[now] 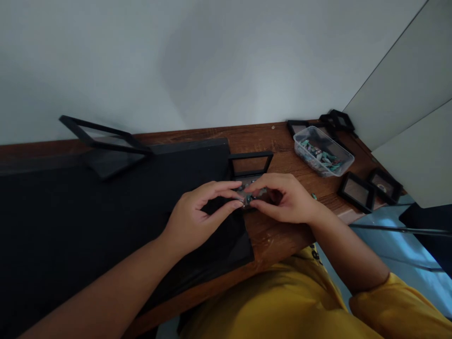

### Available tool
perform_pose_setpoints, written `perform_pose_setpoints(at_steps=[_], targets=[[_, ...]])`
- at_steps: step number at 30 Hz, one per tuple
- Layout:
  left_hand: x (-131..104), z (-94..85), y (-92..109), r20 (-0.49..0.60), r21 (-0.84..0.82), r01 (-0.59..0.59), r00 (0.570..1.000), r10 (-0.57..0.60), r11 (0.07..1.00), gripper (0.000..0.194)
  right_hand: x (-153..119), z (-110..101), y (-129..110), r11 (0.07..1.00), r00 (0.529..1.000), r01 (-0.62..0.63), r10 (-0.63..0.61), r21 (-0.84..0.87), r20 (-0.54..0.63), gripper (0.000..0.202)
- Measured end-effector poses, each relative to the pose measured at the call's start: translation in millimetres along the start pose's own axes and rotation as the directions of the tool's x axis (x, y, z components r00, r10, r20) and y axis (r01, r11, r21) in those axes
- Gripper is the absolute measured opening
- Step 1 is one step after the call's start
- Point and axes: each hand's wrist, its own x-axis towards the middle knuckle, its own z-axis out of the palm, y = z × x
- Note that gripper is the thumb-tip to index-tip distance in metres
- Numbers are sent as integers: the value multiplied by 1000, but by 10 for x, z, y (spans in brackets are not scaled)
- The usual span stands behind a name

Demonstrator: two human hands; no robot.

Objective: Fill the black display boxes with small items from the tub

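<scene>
In the head view, a small black-framed display case (251,164) stands with its lid raised, straddling the edge of the dark mat. Several small greenish and shiny pieces (249,198) lie in its lower half, partly hidden by my fingers. My left hand (199,214) comes in from the left, thumb and fingertips brought together at the case's left side; what they grip is too small to make out. From the right, my right hand (287,197) curls over the case, with thumb and index finger closed around one small dark-green piece.
A clear plastic tub (323,150) of greenish pieces sits on the wooden table (278,141) at right. Several black frames lie around it, one (356,192) near the edge. A larger open black frame (106,139) stands on the black mat (88,212), before the wall.
</scene>
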Motion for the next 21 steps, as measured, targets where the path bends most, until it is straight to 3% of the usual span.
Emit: perform_pose_setpoints(at_steps=[4,14,21], targets=[[-13,3,15,43,-50,52,998,-50,997,30,1,7,-8,990,986,138,-140,26,94,24],[-41,1,29,178,-184,69,983,-36,981,43,-16,43,-44,981,975,96,-126,168,180,19],[-43,-5,73,312,-283,153,948,-60,947,47,-8,35,-75,982,968,-11,-37,188,247,13]])
